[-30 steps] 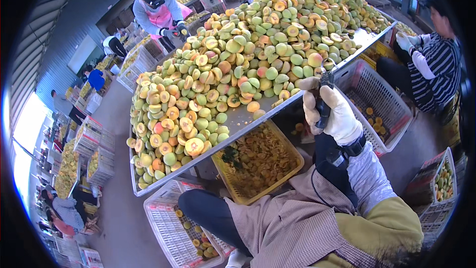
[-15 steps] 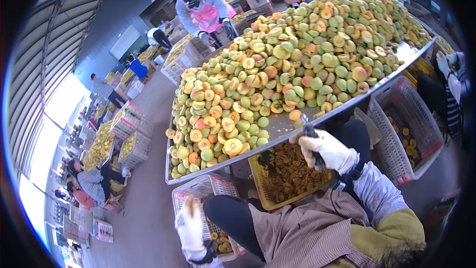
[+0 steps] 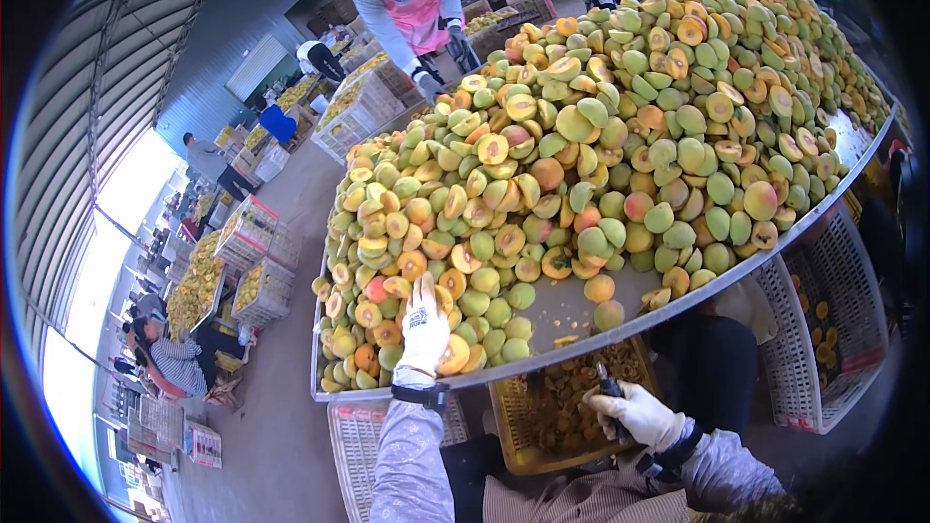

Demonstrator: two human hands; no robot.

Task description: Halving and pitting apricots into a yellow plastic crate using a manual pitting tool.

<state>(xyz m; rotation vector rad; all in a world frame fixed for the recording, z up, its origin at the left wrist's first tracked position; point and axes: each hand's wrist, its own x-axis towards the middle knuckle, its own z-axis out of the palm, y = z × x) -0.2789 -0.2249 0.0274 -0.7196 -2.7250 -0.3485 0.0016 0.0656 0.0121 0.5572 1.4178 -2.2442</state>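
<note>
Fruit halves (image 3: 492, 148), on table (image 3: 630, 289): likely light, slippery; pinch rims. My left hand (image 3: 424, 331): outstretched atop them; right hand (image 3: 643, 417): clamping tool (image 3: 608, 384).

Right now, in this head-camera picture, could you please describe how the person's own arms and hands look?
The left hand and the right hand wear white gloves; the left glove's back bears a small dark print. Black straps show at both wrists. Pale greyish-lilac sleeves with a faint lighter pattern cover both forearms.
</note>
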